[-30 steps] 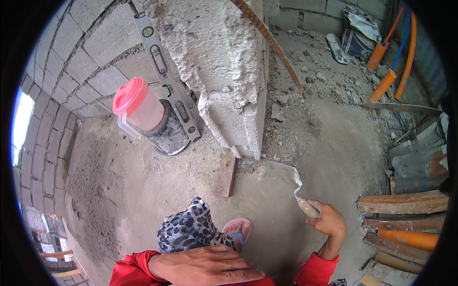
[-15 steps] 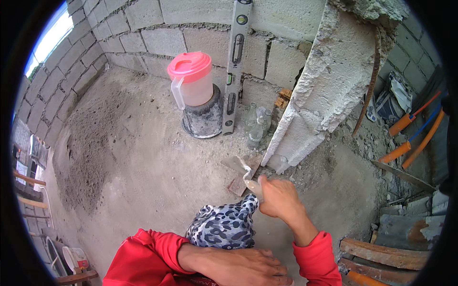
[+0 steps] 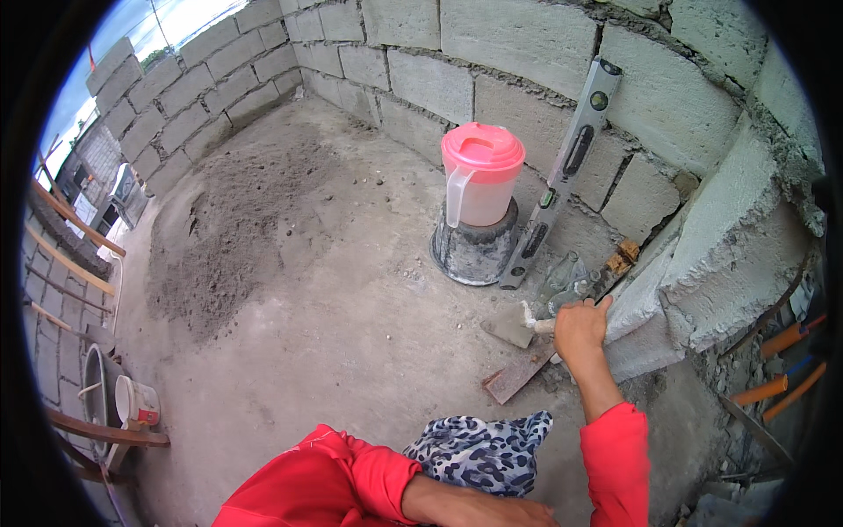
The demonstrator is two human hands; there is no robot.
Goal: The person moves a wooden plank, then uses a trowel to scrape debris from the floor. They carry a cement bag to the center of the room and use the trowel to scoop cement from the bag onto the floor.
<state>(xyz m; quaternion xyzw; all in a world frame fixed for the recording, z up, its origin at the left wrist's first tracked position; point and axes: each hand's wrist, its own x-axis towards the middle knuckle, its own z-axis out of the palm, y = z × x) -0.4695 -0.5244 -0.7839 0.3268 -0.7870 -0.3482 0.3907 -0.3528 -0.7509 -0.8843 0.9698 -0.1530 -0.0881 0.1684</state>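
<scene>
My right hand is closed round the handle of a trowel, its blade low over the floor beside the glass bottles. A short reddish-brown board lies just nearer than the blade. My left hand rests low at the bottom edge, near the leopard-print cloth over my leg; its fingers are cut off from view. Behind the bottles, a spirit level leans on the block wall. Next to it, a clear pitcher with a pink lid stands on an upturned dark bucket.
A rough concrete column rises close by my right hand. Grey sand is heaped at the left. A white bucket and a basin stand at far left. Orange pipes stick out at the right.
My view has swung right and up. My right hand has carried the trowel forward, closer to the bottles and column. My left hand has sunk toward the bottom edge.
</scene>
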